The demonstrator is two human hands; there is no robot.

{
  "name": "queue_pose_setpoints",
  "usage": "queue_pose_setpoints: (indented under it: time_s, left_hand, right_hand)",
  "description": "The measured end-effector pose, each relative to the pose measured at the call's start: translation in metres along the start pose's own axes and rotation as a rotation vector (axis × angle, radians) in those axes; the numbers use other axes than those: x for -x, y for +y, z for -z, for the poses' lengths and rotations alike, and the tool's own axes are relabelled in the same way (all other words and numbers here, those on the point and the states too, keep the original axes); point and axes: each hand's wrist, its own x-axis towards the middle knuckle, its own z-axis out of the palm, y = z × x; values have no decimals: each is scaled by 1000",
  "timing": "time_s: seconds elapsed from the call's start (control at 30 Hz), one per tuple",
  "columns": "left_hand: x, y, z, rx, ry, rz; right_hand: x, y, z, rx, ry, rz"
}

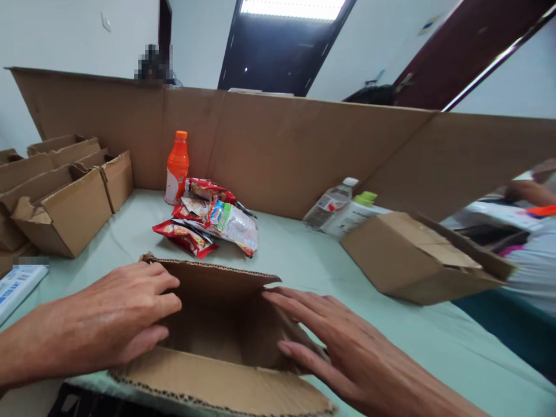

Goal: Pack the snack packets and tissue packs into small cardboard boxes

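The open box (217,324) sits at the bottom centre of the frame, on the near edge of the bench (304,255); its front flap is cut off by the lower border. The left hand (117,318) lies on the box's left wall with fingers curled over the rim. Its thumb is hidden, so I cannot tell whether its grip is closed on the cardboard. The right hand (330,341) has a slack grip, with fingers stretched flat along the right flap.

Three bottles stand or lie further back: an upright orange bottle (177,168), a clear bottle (330,204) and a green-capped bottle (354,214), both tipped over and partly hidden by a second box (412,260) on its side. The snack packets (208,223) overlap too much to count. At least four empty cartons (65,202) crowd the left edge. A cardboard wall (304,150) closes off the back. Bare bench lies between the open box and the packets. Another person's hand (527,191) at the right edge is blurred.
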Motion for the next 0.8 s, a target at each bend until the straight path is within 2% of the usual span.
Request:
queue_pose_setpoints:
  time_s: [0.17, 0.3, 0.37, 0.47, 0.53, 0.6, 0.7, 0.8]
  left_hand:
    - [14, -10, -17, -127, 64, 31]
    - [29, -18, -26, -115, 16, 94]
    - [37, -23, -32, -102, -1, 83]
    - [46, -30, -40, -85, 40, 48]
    - [46, -32, -46, -57, 62, 40]
    - [41, -32, -52, -11, 61, 58]
    - [31, -30, -60, 34, 100, 97]
    - [27, -34, -64, 49, 130, 82]
  right_hand:
    - [-15, 6, -2, -159, 21, -121]
    - [-29, 13, 2, -382, 27, -268]
    - [-34, 21, 2, -476, 87, -365]
    - [-43, 44, -5, -564, 260, -537]
    - [-54, 64, -19, -549, 304, -581]
    - [-70, 85, -40, -421, 245, -552]
    - [-100, 109, -81, -211, 147, -505]
    - [-127, 121, -122, -135, 136, -528]
